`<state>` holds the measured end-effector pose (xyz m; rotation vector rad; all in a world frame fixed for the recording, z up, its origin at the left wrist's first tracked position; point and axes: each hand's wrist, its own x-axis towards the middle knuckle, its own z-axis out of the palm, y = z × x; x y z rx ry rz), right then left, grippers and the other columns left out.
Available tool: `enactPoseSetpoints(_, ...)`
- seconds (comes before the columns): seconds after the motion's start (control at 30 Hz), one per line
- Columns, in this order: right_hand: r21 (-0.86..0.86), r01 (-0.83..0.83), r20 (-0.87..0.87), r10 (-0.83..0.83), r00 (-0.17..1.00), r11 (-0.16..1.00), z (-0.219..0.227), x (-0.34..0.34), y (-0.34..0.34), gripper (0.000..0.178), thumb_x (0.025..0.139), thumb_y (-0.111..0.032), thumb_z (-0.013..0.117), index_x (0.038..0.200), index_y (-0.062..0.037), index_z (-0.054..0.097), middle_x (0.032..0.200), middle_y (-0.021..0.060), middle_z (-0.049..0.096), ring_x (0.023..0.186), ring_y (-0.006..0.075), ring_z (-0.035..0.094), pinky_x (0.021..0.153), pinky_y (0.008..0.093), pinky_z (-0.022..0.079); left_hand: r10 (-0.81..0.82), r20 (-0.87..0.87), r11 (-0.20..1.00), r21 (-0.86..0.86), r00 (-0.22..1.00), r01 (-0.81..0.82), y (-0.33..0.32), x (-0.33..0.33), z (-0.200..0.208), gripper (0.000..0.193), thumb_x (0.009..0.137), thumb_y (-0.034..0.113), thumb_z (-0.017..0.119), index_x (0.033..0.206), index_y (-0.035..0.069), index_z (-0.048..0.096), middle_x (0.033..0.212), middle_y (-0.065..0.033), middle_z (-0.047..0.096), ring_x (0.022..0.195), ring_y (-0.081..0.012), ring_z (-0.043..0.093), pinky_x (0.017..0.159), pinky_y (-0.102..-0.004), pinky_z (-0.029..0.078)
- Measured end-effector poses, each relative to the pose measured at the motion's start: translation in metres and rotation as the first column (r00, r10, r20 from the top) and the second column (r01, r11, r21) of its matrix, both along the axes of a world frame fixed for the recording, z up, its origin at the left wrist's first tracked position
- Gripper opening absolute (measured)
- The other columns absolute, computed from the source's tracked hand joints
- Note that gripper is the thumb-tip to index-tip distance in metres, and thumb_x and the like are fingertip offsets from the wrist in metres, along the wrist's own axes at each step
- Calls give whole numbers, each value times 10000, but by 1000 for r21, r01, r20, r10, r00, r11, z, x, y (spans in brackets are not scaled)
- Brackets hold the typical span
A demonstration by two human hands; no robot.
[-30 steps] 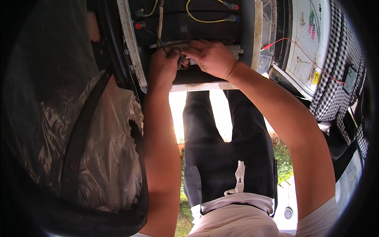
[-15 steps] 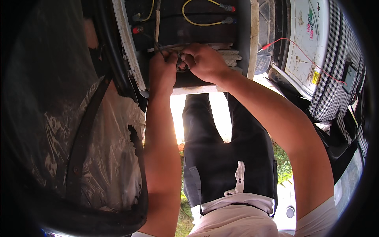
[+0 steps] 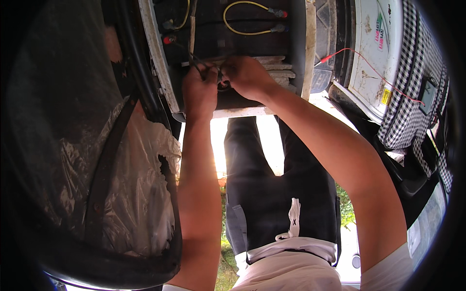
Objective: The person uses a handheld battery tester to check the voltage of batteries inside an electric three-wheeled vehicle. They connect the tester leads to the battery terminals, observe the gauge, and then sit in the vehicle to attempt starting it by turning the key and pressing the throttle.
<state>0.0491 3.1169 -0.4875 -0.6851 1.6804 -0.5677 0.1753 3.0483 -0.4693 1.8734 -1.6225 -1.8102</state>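
Note:
Both of my hands work close together inside an open metal box (image 3: 307,58). My left hand (image 3: 199,92) is closed on a dark cable (image 3: 195,59) that comes down from the top of the box. Beside it, the bent fingers of my right hand (image 3: 248,77) pinch at the same spot, where the cable's end seems to be. Fingers and shadow hide most of that end. Beyond the hands lies a black battery-like block (image 3: 218,42). A yellow wire (image 3: 224,18) loops between two terminals on it, one with a red cap (image 3: 284,14).
Pale flat strips (image 3: 281,74) lie stacked behind my right hand. A black tubular frame and clear plastic sheeting (image 3: 141,194) stand at the left. On the right are a white panel (image 3: 371,63), a checkered bag (image 3: 407,92) and a thin red lead (image 3: 374,66) with a red-handled probe.
My right hand has shifted slightly left and its fingers have changed position around the cable end. My left hand stays almost in place, still gripping.

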Motion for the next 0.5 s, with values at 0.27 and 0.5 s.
enactPoseSetpoints(0.27,-233,104,-207,-154,966,967,15,-7,24,141,872,-109,668,972,-12,685,822,146,668,783,299,648,724,389,524,-1,-30,1000,13,1000,1,1,1,2,130,966,114,643,1026,4,680,877,-8,660,781,-78,564,728,-251,463)
enactPoseSetpoints(0.5,-397,-178,-433,-13,901,901,13,0,8,103,812,-160,703,838,-61,700,856,132,668,848,323,662,735,430,540,-7,-66,1000,-1,998,7,-2,6,-5,161,969,130,649,1046,-10,672,892,-12,669,793,-79,566,745,-254,468)
